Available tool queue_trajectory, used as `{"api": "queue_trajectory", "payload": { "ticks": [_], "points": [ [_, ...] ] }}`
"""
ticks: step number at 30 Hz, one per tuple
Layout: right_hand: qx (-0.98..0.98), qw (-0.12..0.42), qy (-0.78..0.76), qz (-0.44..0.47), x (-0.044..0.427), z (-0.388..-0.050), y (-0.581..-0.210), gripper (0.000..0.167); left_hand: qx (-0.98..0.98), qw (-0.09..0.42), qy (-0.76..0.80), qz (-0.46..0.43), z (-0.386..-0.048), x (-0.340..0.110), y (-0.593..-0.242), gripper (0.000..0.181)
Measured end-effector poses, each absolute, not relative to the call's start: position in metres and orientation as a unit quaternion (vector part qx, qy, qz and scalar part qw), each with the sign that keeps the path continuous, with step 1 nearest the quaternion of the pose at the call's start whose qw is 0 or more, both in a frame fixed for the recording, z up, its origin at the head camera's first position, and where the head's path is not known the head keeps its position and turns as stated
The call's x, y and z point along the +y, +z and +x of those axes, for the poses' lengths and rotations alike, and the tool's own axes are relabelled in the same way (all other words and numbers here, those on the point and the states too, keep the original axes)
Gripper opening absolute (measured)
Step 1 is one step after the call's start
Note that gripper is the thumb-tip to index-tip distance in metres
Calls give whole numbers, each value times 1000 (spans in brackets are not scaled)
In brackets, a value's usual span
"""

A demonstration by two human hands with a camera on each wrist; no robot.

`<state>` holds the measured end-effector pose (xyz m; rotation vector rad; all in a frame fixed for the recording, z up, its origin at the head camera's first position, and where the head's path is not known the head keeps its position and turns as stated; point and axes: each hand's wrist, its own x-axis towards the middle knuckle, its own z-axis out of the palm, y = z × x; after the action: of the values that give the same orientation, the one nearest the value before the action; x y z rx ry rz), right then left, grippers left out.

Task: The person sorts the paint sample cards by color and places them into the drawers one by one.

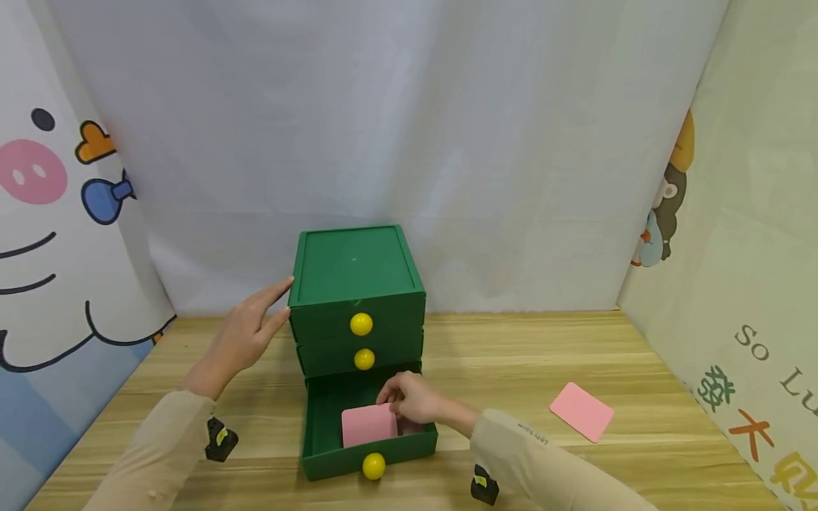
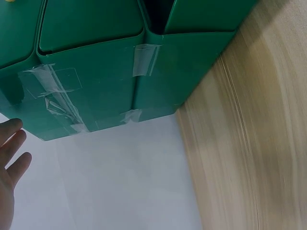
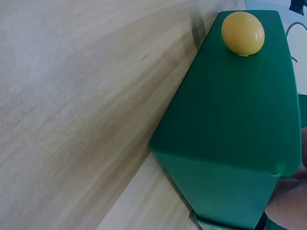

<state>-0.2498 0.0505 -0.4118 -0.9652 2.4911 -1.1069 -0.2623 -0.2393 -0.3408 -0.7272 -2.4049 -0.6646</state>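
A green drawer cabinet point(image 1: 354, 266) with round yellow knobs stands on the table, its bottom drawer point(image 1: 322, 419) pulled out. Inside that drawer a pink card point(image 1: 369, 425) leans upright behind the front panel. My right hand point(image 1: 418, 399) reaches into the drawer and pinches the card's upper right corner; in the right wrist view only part of its fingers shows behind the drawer wall. With fingers extended, my left hand point(image 1: 246, 333) rests its fingertips against the cabinet's left side near the top. A paler pinkish patch beside the card is too obscured to identify.
Another pink card point(image 1: 581, 411) lies flat on the wooden table point(image 1: 505, 348) to the right. The two upper drawers are closed in the head view. Clear tape point(image 2: 57, 96) covers seams on the cabinet's side. A white curtain point(image 1: 511, 156) hangs behind.
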Motion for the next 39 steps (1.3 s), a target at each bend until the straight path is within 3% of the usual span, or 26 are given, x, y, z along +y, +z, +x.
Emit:
{"api": "queue_trajectory", "payload": {
  "ticks": [7,12,16,21,28,35,39],
  "points": [
    [838,122,-390,-361,60,-255,-403,15,-892,267,-249,-269,-262,-238,-340,47],
    [823,143,-427,-347,79,-255,-388,18,-892,266,-248,-269,-262,-238,-339,47],
    [828,125,-437,-329,104,-253,-375,21,-891,268,-248,-270,-261,-238,-338,48],
    [850,82,-422,-304,149,-252,-365,30,-891,268,-247,-271,-261,-238,-338,47],
    [898,50,-395,-186,229,-245,-364,48,-891,265,-247,-272,-262,-238,-338,48],
    [927,32,-356,-113,307,-233,-386,54,-890,267,-249,-274,-264,-238,-339,47],
    [938,49,-331,-93,329,-228,-401,63,-890,267,-249,-271,-264,-239,-340,47]
  ]
}}
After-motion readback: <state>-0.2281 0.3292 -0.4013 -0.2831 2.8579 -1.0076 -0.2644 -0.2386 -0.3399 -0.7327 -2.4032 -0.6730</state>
